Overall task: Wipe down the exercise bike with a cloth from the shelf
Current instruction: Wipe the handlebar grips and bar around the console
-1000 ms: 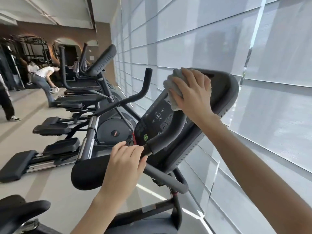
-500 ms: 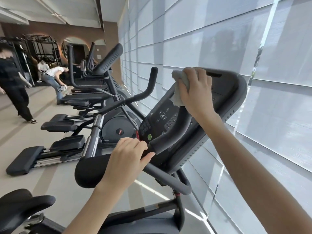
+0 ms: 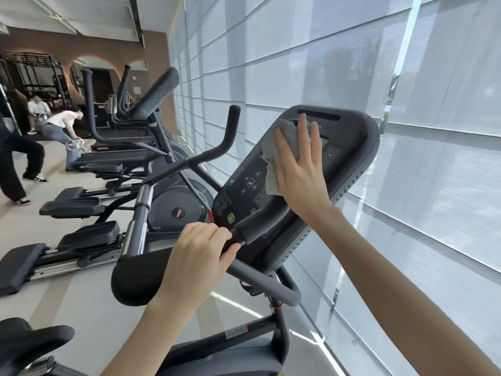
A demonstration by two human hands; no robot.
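Head view: right hand's (image 3: 298,175) flat fingers (image 3: 304,131) press cloth (image 3: 272,156) to console (image 3: 352,158), left hand (image 3: 195,256) grips handlebar (image 3: 254,226); best sweep firmly down over buttons (image 3: 252,183) below them.

- L hand (image 3: 198,256): bare, slim fingers, knuckle ridges showed on the back; nails not clear enough to tell.
- R hand (image 3: 301,169): bare too, long slender fingers, seen from the back, faint tendon lines twd wrist.
- L forearm (image 3: 141,337): bare skin from wrist to bottom frame edge, slim, smooth.
- R forearm (image 3: 393,289): bare from wrist to lower-right frame edge, looked thicker near cam (wide-angle lens).
- Rest of body out of frame; clothing couldn't be told.
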